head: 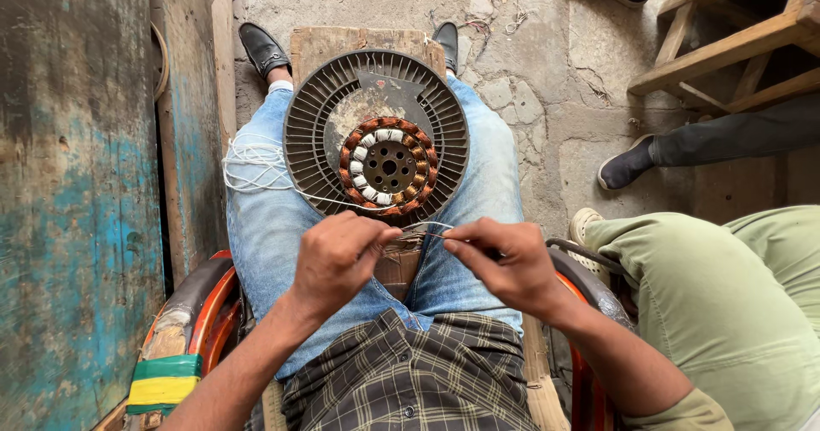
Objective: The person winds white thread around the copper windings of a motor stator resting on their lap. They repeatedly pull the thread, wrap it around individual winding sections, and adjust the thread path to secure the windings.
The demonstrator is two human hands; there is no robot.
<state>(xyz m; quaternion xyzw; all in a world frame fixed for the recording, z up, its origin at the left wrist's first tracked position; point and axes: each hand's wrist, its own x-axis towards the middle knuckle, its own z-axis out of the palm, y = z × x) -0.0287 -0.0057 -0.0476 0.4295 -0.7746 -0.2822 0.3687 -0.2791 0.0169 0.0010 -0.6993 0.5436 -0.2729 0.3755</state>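
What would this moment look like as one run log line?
left hand: pinches thread | right hand: pinches needle | stator: on lap, upright | wound coils

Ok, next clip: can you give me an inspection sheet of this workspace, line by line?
Surface: a wooden board rests across the person's jeans-clad lap; cracked concrete floor below.
Job's things: a round finned motor housing with copper-wound stator, propped on the board.
Clutter: loose white string on the left thigh.
Grippers: left hand and right hand pinch a thin strand between them at the housing's lower edge.
Cables: string runs from the bundle towards the stator.
Surroundings: worn blue-painted panel left, wooden frame top right, another person's green-trousered leg right, dark shoes nearby.
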